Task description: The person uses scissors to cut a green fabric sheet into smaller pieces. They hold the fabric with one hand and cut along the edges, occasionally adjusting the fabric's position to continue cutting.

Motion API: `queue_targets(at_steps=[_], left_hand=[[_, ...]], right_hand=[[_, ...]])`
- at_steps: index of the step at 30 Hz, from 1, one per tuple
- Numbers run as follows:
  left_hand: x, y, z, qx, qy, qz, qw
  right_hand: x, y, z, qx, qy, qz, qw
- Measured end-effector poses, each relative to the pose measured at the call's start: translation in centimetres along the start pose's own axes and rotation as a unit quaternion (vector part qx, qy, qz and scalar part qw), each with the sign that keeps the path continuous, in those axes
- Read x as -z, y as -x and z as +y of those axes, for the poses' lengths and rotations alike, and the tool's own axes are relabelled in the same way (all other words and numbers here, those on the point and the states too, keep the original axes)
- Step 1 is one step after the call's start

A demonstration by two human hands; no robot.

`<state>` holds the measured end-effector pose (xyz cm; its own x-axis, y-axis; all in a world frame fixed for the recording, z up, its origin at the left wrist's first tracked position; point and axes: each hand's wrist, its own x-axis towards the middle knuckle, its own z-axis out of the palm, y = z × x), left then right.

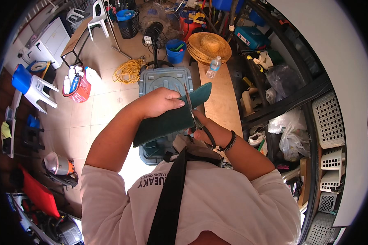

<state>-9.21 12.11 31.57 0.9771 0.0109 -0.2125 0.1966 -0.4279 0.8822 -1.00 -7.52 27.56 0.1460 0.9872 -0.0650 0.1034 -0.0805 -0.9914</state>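
Observation:
My left hand (164, 102) grips a dark green scouring pad sheet (165, 124) by its upper edge, thumb on top. In my right hand (213, 130) is a pair of scissors (199, 122) with black handles. Their blades straddle the pad, part-way across its width, and a cut runs in from the lower edge. One end of the pad juts out to the right past the blades. Below the pad stands a grey plastic storage box (165, 73) with a lid. More green pieces (155, 148) lie on the box near my body, partly hidden by the sheet.
A wooden bench (222, 101) to the right bears a plastic water bottle (214, 67) and stacked straw hats (209, 46). Beyond the box are a standing fan (155, 33), a blue bucket (176, 52) and a coiled yellow cord (128, 71). A red basket (81, 90) of bottles stands left.

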Motion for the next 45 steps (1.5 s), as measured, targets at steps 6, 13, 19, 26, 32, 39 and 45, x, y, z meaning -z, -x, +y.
queue_targets(at_steps=[6,13,19,26,32,39,45], left_hand=[[-0.1,0.3,-0.5,-0.011,0.040,0.011,0.999],[-0.2,0.9,-0.8,-0.005,0.110,0.006,0.994],[-0.3,1.7,-0.7,-0.007,0.069,-0.004,0.998],[-0.4,1.8,-1.0,-0.009,0.073,-0.003,0.997],[-0.2,1.8,-2.0,0.011,0.092,0.031,0.995],[0.4,2.3,-3.5,-0.313,0.131,0.053,0.939],[0.9,2.9,-2.1,-0.343,0.052,0.054,0.936]], right_hand=[[-0.5,0.0,-0.2,0.027,0.055,0.046,0.997],[-2.2,-1.0,-0.9,-0.119,0.101,0.115,0.981],[-1.5,-0.5,-1.0,0.009,0.074,0.028,0.997],[-2.5,-1.4,1.5,0.036,0.095,0.143,0.984],[-2.9,-1.9,0.3,-0.089,-0.013,0.118,0.989],[-3.4,-0.9,-1.2,0.036,-0.176,-0.055,0.982],[-3.7,-0.9,-3.0,0.054,-0.228,-0.103,0.967]])
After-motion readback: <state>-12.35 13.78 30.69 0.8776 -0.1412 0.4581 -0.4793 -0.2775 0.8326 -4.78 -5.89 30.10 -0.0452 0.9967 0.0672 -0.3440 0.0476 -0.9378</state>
